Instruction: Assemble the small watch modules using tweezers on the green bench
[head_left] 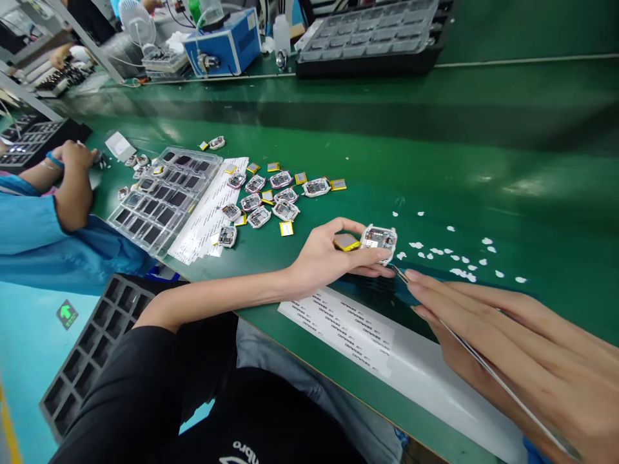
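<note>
My left hand (333, 254) grips an open white watch case (380, 240) with its circuit board showing, between thumb and fingers. A yellow-edged silver battery (347, 242) sticks out at the case's left side, by my palm. In my right hand (503, 341) a pair of metal tweezers (483, 367) is pinched. Its tips are at the lower right edge of the case; whether they touch it I cannot tell. A sheet of printed labels (338, 325) lies on the bench below my hands. Small white scraps (464, 259) are scattered right of the case.
Several open watch cases (285, 211) with batteries (286, 229) lie left of my hands. Beyond are more label strips (213, 206) and a clear tray (169, 193) of dark screens. A co-worker's arm (75, 187) rests at far left. A blue box (225, 42) and stacked trays (372, 38) stand behind.
</note>
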Action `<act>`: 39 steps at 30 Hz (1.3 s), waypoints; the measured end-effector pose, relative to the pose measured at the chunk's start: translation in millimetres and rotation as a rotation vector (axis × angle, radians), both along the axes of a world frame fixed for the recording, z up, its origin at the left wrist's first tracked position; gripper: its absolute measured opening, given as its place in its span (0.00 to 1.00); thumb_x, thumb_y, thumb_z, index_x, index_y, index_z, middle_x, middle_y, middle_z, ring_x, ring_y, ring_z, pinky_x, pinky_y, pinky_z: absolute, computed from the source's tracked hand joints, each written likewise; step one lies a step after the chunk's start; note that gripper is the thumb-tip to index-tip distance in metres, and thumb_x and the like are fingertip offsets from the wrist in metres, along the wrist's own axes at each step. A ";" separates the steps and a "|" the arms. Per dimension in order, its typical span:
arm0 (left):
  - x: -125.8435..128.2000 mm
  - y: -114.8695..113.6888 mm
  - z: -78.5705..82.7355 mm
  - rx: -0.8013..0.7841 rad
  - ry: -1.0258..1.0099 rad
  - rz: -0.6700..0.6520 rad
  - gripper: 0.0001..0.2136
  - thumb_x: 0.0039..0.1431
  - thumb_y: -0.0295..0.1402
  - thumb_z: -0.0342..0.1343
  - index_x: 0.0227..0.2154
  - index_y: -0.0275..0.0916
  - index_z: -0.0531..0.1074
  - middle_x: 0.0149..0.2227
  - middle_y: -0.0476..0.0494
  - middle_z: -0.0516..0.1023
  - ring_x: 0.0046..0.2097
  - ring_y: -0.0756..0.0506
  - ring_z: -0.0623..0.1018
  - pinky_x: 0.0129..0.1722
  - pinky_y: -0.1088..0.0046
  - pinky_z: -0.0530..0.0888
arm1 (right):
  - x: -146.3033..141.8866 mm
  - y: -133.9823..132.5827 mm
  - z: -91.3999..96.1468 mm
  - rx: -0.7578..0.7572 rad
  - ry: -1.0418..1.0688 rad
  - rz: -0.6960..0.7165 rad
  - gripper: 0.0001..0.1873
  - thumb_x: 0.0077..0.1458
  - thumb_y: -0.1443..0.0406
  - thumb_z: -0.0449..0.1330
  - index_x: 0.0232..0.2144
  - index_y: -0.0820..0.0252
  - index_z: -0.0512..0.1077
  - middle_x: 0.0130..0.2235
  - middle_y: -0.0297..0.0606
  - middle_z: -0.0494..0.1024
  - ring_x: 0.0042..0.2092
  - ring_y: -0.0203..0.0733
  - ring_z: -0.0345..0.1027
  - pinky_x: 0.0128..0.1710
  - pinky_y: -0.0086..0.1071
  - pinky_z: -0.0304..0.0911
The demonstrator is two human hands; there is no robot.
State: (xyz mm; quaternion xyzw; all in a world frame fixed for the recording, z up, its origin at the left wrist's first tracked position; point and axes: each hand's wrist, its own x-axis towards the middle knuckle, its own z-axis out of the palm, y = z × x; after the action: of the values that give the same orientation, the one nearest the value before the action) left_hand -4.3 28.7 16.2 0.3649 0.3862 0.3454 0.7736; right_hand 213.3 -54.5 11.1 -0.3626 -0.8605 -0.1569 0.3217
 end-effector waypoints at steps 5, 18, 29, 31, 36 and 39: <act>-0.4 23.2 -4.0 0.184 0.173 0.040 0.27 0.48 0.35 0.79 0.40 0.41 0.64 0.26 0.55 0.80 0.29 0.47 0.86 0.38 0.68 0.85 | -8.9 6.5 11.8 0.103 0.001 0.028 0.46 0.56 0.77 0.72 0.72 0.59 0.62 0.45 0.29 0.87 0.40 0.43 0.84 0.41 0.35 0.77; 8.9 152.5 25.2 0.932 1.171 -0.130 0.15 0.65 0.24 0.55 0.54 0.31 0.74 0.59 0.25 0.79 0.60 0.34 0.78 0.59 0.58 0.73 | -11.8 11.3 22.0 0.197 -0.036 0.069 0.49 0.59 0.74 0.71 0.75 0.55 0.55 0.42 0.29 0.88 0.37 0.39 0.82 0.36 0.32 0.74; -55.2 120.5 23.6 1.020 1.421 -0.361 0.12 0.55 0.28 0.63 0.43 0.32 0.78 0.55 0.26 0.80 0.62 0.30 0.74 0.60 0.54 0.71 | -9.3 9.2 17.5 0.187 -0.008 0.066 0.48 0.62 0.72 0.70 0.76 0.50 0.54 0.46 0.26 0.88 0.38 0.39 0.83 0.39 0.32 0.77; -53.7 118.8 23.3 1.021 1.372 -0.329 0.11 0.54 0.24 0.60 0.41 0.33 0.78 0.49 0.29 0.82 0.56 0.32 0.77 0.59 0.55 0.71 | -9.7 9.6 17.9 0.186 -0.018 0.064 0.48 0.62 0.72 0.70 0.76 0.50 0.54 0.45 0.26 0.88 0.38 0.39 0.83 0.37 0.32 0.76; -48.0 108.6 28.6 1.033 1.127 -0.193 0.07 0.62 0.26 0.56 0.41 0.38 0.77 0.39 0.40 0.84 0.45 0.40 0.80 0.52 0.61 0.73 | -9.4 9.5 18.7 0.186 -0.026 0.055 0.49 0.60 0.73 0.71 0.76 0.54 0.54 0.44 0.28 0.88 0.38 0.38 0.83 0.39 0.32 0.75; -40.2 99.8 29.8 1.002 0.952 -0.099 0.03 0.65 0.31 0.57 0.37 0.39 0.73 0.39 0.42 0.83 0.43 0.43 0.81 0.49 0.66 0.74 | -8.6 8.8 17.8 0.181 -0.015 0.054 0.47 0.60 0.74 0.71 0.75 0.55 0.58 0.44 0.29 0.88 0.38 0.39 0.83 0.39 0.32 0.75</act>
State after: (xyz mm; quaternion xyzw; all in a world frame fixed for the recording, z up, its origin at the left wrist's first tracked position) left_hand -44.5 128.4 46.0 0.8073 0.4602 0.2489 0.2730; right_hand 204.7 -45.7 29.0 -0.3076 -0.8546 -0.2279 0.3508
